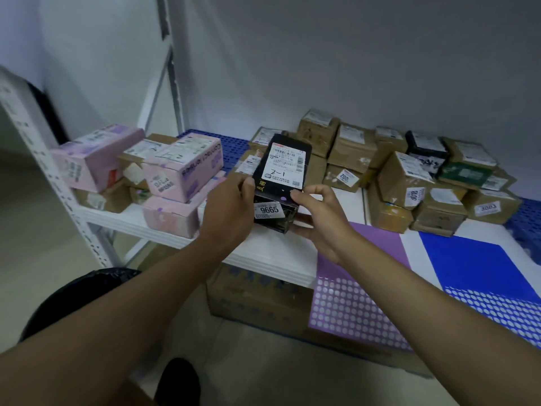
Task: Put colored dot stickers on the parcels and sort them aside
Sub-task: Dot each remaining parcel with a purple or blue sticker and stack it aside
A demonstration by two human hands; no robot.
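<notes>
— What's she got there?

— A black box (281, 180), lifted just off the white shelf (263, 247). The left hand (228, 212) grips its near left corner, fingers curled round the edge. The right hand (316, 212) cups the near right end, thumb up top beside a purple dot (283, 198) stuck near the box's front edge, other fingers underneath.

— So the sticker's on?

— Looks so to me. The purple sheet (351, 303) lies under her right forearm, the blue sheet (483, 271) beyond it.

— Where does the box go next?

— My guess is the pink boxes (181, 165) on the left; purple marks show on them. The box's long side runs away from her, tilted up at the far end, and that pile sits to its left, nearer the left hand. The brown parcels (409, 177) wait on the right.
</notes>
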